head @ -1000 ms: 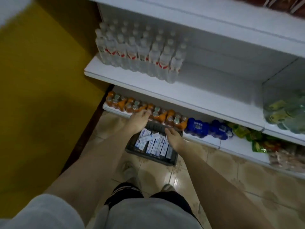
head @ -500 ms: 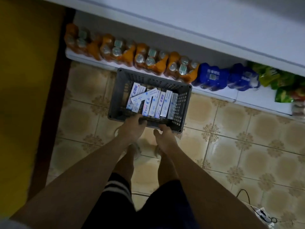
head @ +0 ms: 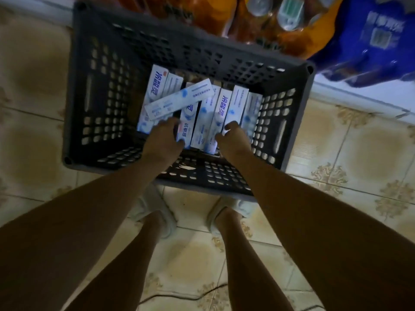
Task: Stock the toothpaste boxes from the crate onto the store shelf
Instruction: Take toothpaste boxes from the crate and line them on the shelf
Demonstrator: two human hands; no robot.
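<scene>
Head view: both hands are reaching into the crate (head: 96,90). The toothpaste boxes (head: 208,117) are lying side by side, long axes running away from the person; one loose box (head: 179,98) is lying slantwise on top. Left hand (head: 162,140) is curling over near ends, right hand (head: 233,140) likewise; neither is clearly gripping yet.

Head view, steep down, close over crate (head: 125,70).
</scene>
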